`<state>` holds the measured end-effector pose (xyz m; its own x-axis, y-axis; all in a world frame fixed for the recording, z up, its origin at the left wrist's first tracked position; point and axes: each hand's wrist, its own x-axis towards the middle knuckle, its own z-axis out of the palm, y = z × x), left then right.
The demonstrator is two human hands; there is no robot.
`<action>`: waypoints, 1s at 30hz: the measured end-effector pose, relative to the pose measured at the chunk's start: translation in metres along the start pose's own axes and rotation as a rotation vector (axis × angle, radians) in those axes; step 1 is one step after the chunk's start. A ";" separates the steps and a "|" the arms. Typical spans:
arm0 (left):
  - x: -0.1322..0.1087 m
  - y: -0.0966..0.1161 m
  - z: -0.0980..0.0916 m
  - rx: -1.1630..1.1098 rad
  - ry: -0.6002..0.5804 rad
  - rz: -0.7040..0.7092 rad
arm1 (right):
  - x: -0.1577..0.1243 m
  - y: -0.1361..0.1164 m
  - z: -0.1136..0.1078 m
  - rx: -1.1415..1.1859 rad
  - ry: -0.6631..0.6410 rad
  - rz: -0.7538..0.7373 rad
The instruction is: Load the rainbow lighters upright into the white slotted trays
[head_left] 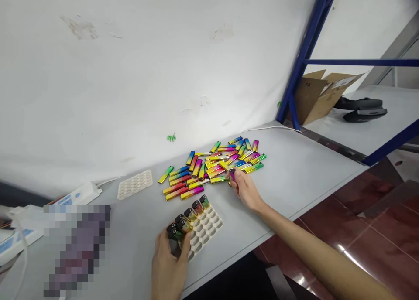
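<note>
Shiny two-tone lighters [216,171] lie in a loose pile at the middle of the table. At the pile's near right edge, my right hand [245,189] pinches one yellow-and-purple lighter [225,165] by its dark end. A pale tray [206,230] with rows of oval slots is in front of me. Several lighters [197,207] stand upright along its left and far side, dark tops up. My left hand [170,258] curls round the tray's near left corner, thumb and fingers closed about a green lighter [176,234]; its fingertips are partly hidden.
Another slotted tray [135,184] lies by the wall at left, beside a white power strip [81,193]. A blurred purple item [80,247] rests at front left. A blue metal frame [303,51] rises at right, with an open carton [319,95] beyond it.
</note>
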<state>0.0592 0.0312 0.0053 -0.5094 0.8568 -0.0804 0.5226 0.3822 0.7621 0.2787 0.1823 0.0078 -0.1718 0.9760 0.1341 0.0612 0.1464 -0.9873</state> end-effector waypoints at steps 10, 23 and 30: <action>-0.001 -0.001 -0.002 -0.008 -0.052 0.002 | 0.010 0.017 -0.003 0.162 0.046 0.110; -0.002 0.002 -0.001 0.010 -0.027 0.040 | 0.008 0.008 0.000 0.150 0.026 0.140; -0.004 0.004 -0.002 0.018 -0.020 0.025 | 0.006 0.008 0.000 0.093 0.011 0.104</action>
<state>0.0623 0.0287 0.0100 -0.4825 0.8727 -0.0748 0.5470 0.3669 0.7525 0.2784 0.1891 0.0003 -0.1582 0.9869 0.0310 -0.0136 0.0292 -0.9995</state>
